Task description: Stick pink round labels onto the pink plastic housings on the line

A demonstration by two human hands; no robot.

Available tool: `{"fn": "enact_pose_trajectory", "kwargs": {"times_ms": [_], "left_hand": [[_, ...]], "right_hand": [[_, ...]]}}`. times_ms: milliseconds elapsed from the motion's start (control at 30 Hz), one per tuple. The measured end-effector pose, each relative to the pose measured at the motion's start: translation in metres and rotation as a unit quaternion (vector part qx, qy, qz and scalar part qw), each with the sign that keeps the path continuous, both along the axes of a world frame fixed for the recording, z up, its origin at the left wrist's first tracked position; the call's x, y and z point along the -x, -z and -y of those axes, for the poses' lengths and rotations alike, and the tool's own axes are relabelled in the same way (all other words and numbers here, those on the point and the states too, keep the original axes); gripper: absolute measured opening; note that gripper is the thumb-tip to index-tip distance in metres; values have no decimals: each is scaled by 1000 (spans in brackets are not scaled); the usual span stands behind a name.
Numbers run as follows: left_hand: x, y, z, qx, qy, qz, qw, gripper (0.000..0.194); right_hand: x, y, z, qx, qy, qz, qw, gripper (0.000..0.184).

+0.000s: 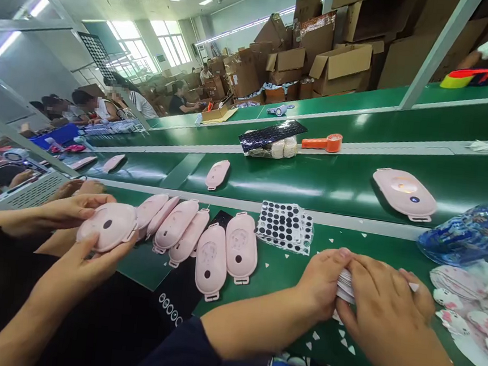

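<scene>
My left hand point(323, 278) is closed on one side of a thick stack of thin white pieces point(346, 286), seen mostly edge-on. From the other side my right hand point(388, 295) grips the same stack, its fingers covering most of it. Small white triangular scraps point(343, 340) lie on the green surface below. Right of my hands is a pile of white cat-shaped cutouts with pink marks point(454, 321). Sheets of black round stickers point(285, 226) lie beyond my left hand. Several pink oval plastic covers point(211, 260) with black dots lie to the left.
At left, a co-worker's hands point(93, 249) hold another pink cover point(110, 225). The green conveyor belt point(333, 188) carries more pink covers point(405, 194). An orange handheld fan part point(324, 143) lies on the ledge behind. A blue patterned bag point(470, 231) bulges at right; cardboard boxes point(343, 66) stand behind.
</scene>
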State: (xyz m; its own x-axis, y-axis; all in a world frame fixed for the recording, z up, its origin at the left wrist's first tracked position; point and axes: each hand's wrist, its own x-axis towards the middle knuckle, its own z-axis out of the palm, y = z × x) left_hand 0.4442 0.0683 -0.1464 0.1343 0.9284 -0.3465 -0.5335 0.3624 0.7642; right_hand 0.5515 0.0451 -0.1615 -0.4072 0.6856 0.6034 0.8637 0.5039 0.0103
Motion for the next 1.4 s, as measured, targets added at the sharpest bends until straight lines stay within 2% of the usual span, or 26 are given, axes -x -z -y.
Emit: {"fn": "enact_pose_trajectory", "kwargs": {"times_ms": [100, 167, 267, 333, 400, 467, 533, 633, 733, 833, 933, 1033, 1200, 1300, 1400], "left_hand": [[5, 0, 0, 83, 24, 80, 993, 32], [8, -1, -2, 86, 27, 76, 993, 33], [11, -1, -7, 67, 64, 64, 994, 39], [11, -1, -11, 109, 103, 81, 985, 44], [9, 0, -12, 159, 116, 87, 977, 39], [5, 2, -12, 179, 97, 71, 977, 30], [0, 4, -12, 165, 85, 52, 981, 28], [-3, 9, -19, 137, 108, 43, 984, 40], [4, 11, -34, 94, 99, 33, 990, 50], [17, 10, -49, 50, 67, 8, 997, 43], [29, 7, -57, 42, 67, -19, 997, 34], [39, 7, -59, 29, 59, -35, 997, 31], [50, 11, -55, 8, 47, -65, 997, 31], [45, 16, -51, -26, 71, -124, 989, 30], [27, 25, -50, -125, 117, -225, 959, 31]], "right_hand": [[4, -5, -2, 57, -19, -12, 998, 32], [2, -11, -4, 99, -20, -40, 994, 27], [-2, -15, -7, 145, -19, -79, 986, 20], [-3, -15, -7, 170, -22, -103, 980, 18], [-2, -11, -5, 189, -22, -122, 974, 20], [0, -8, -1, 200, -17, -126, 972, 27], [-2, -7, 1, 198, -12, -113, 974, 33], [-15, -6, -9, 194, 16, -86, 977, 23], [-38, 1, -33, 228, 110, -30, 967, 19], [-57, 14, -56, 268, 161, 15, 950, 24], [-64, 20, -66, 290, 144, 28, 946, 23], [-64, 17, -65, 301, 128, 28, 944, 22], [-65, 18, -64, 316, 132, 17, 939, 32], [-64, 23, -65, 320, 118, 14, 940, 30], [-60, 25, -64, 317, 114, 1, 941, 31]]}}
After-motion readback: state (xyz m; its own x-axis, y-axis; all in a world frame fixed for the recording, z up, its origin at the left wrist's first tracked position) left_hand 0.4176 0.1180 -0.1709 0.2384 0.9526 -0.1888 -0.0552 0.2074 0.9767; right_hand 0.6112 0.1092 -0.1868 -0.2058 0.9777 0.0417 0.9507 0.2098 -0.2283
